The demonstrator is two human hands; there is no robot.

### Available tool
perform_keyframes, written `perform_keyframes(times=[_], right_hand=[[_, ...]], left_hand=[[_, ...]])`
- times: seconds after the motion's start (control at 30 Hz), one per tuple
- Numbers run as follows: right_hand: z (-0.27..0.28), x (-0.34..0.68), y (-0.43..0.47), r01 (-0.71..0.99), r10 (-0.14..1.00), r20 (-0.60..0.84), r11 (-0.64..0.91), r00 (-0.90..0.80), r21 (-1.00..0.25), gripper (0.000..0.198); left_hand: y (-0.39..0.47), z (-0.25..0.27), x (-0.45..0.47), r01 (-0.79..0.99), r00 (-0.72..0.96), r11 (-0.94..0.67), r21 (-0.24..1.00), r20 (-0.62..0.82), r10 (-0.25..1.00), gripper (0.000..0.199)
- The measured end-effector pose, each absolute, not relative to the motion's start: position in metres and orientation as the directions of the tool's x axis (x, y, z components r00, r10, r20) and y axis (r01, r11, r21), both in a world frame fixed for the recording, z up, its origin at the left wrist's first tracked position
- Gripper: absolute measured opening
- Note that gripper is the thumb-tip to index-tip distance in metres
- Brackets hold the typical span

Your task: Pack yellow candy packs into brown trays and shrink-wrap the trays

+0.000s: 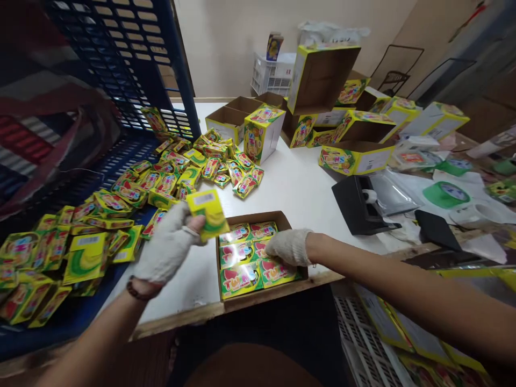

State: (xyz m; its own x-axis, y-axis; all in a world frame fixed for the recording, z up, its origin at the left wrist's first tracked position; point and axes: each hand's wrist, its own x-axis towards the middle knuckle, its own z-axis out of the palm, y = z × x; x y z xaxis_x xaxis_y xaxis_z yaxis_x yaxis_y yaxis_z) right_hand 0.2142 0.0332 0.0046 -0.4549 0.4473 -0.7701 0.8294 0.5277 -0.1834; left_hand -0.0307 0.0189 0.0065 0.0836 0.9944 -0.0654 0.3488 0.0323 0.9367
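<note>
My left hand (171,242), in a white knit glove, grips a small yellow-green box (206,212) between thumb and fingers, its banana picture and barcode side showing. It is raised left of an open brown-walled display carton (288,217). Inside that carton lie rows of small boxes printed "TWINS" (241,278), faces up. My right hand (288,247), also gloved, reaches into the carton from the right. Its fingers are curled together on a small box (260,249) in the middle row; the fingertips are partly hidden.
Many loose small boxes (165,183) spill from a blue plastic crate (189,107) on the left. Several display cartons (264,131) stand at the back of the white table (298,185). A black tape dispenser (357,207) and green tape roll (445,194) lie on the right.
</note>
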Motion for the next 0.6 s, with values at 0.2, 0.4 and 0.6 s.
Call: perform_keyframes(times=[0.2,0.4,0.6], right_hand=[[0.048,0.235,0.042,0.875,0.85,-0.271,0.363,-0.452,-0.321,0.042],[0.069,0.239,0.045,0.75,0.904,-0.334,-0.023,-0.267,-0.661,0.036],[0.045,0.243,0.061,0.868,0.747,-0.513,0.171,-0.423,-0.466,0.025]], left_hand=[[0.015,-0.007,0.017,0.353,0.37,-0.182,0.918,0.042,0.928,0.032],[0.02,-0.002,0.042,0.708,0.463,-0.644,0.29,0.498,0.733,0.026],[0.0,-0.015,0.047,0.801,0.465,-0.568,0.186,0.404,0.788,0.024]])
